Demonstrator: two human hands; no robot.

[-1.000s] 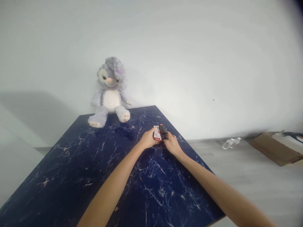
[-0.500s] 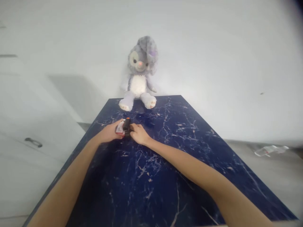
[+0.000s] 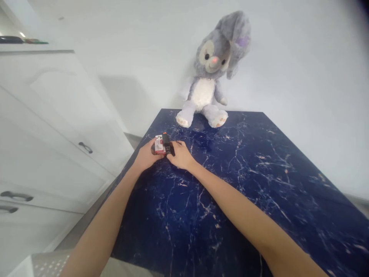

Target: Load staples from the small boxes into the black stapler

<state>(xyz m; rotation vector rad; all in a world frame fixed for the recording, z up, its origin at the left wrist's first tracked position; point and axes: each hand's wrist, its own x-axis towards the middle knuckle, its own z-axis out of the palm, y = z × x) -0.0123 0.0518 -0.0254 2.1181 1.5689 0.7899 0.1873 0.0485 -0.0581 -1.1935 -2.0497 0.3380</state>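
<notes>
A small red and white box [image 3: 159,145] lies near the far left part of the dark blue marbled table [image 3: 196,200]. My left hand [image 3: 147,155] grips it from the left, fingers and thumb closed on its sides. Against the box's right side is a black object [image 3: 166,139] with an orange tip; its exact kind is too small to tell. My right hand [image 3: 180,154] is closed on the right side of this black object, the fingertips partly hidden. Both hands are close together.
A grey plush toy [image 3: 203,92] with a white belly sits at the table's far edge against the wall. White cabinets [image 3: 57,127] with dark handles stand on the left. A perforated white object [image 3: 49,265] shows at the bottom left.
The camera view has turned left and come closer, so the table and plush toy appear larger and farther right. Both hands still hold the same objects together.
</notes>
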